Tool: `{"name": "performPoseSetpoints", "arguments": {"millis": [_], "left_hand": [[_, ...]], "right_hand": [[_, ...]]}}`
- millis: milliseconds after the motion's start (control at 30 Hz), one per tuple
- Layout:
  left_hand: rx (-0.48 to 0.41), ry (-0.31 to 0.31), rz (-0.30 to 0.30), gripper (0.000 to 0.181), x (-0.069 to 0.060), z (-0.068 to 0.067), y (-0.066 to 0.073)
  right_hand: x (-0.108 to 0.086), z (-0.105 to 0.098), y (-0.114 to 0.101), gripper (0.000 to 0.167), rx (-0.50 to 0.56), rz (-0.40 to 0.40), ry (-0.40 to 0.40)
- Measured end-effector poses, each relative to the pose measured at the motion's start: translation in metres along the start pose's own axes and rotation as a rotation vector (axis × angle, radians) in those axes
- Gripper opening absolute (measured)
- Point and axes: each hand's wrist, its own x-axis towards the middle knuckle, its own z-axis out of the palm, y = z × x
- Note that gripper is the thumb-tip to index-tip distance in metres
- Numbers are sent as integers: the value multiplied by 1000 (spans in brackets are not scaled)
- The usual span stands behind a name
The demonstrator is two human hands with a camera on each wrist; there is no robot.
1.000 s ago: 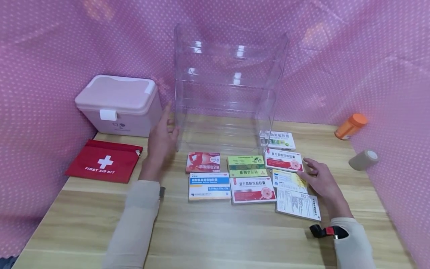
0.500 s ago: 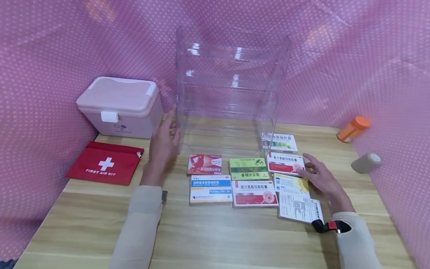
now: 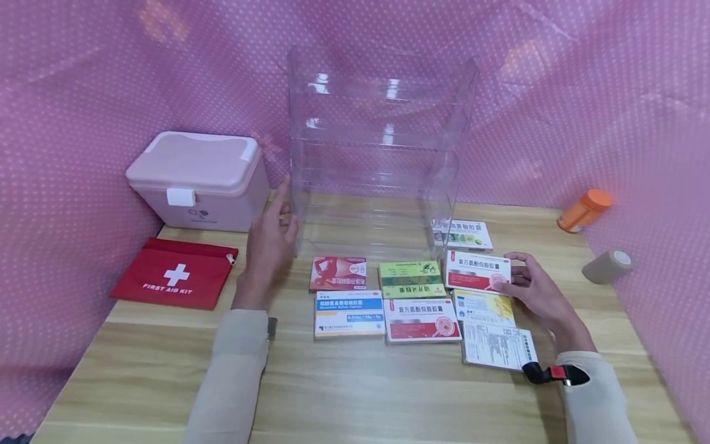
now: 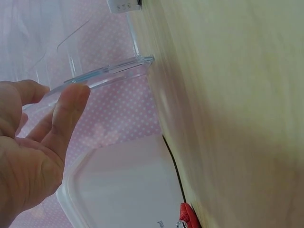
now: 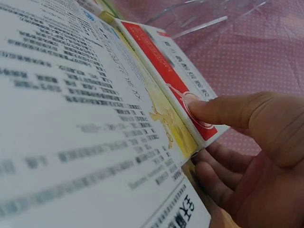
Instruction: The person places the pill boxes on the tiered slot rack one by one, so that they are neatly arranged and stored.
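My right hand (image 3: 542,303) pinches the right end of a red-and-white medicine box (image 3: 474,269). In the right wrist view, the thumb (image 5: 209,110) lies on the box's printed face and the other fingers curl beneath it. Under and in front of it lie a yellow-and-white medicine box (image 3: 488,307) and a white one covered in print (image 3: 499,346). My left hand (image 3: 267,246) is at the left side of a clear tiered display rack (image 3: 371,166), its fingers fairly straight. Whether these fingers touch the rack's side panel (image 4: 111,71) is hard to tell.
More medicine boxes lie before the rack: red (image 3: 338,273), green (image 3: 412,279), blue-and-white (image 3: 349,314), and another red-and-white one (image 3: 423,320). A pink lidded case (image 3: 199,179) and red first aid pouch (image 3: 176,274) stand left. An orange bottle (image 3: 585,211) and grey-beige roll (image 3: 607,266) lie right.
My right hand has gripped the red-and-white medicine box, which now sits slightly raised and shifted right. The left hand stays by the rack's side.
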Motion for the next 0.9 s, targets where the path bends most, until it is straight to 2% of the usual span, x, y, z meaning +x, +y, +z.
{"name": "performPoseSetpoints", "arguments": {"millis": [100, 233, 333, 433, 567, 633, 700, 800, 900], "left_hand": [[-13, 5, 3, 95, 2, 0, -2], [-8, 10, 16, 98, 2, 1, -1], [26, 2, 20, 97, 2, 1, 1], [59, -3, 15, 96, 2, -1, 2], [60, -8, 0, 96, 2, -3, 2], [50, -10, -4, 96, 2, -4, 1], [41, -7, -1, 97, 3, -4, 0], [32, 4, 20, 97, 3, -3, -1], [30, 17, 42, 98, 2, -1, -2]], "right_hand": [[-7, -3, -1, 70, 7, -83, 71], [-17, -10, -8, 52, 115, -301, 177], [-20, -16, -30, 52, 223, -455, 223], [-17, -20, -69, 53, 288, -552, 275], [1, -20, -133, 53, 394, -669, 343], [14, -18, -166, 53, 393, -686, 391], [28, -17, -198, 53, 386, -664, 431], [51, -16, -242, 51, 307, -633, 519], [75, -16, -280, 50, 234, -648, 583]]}}
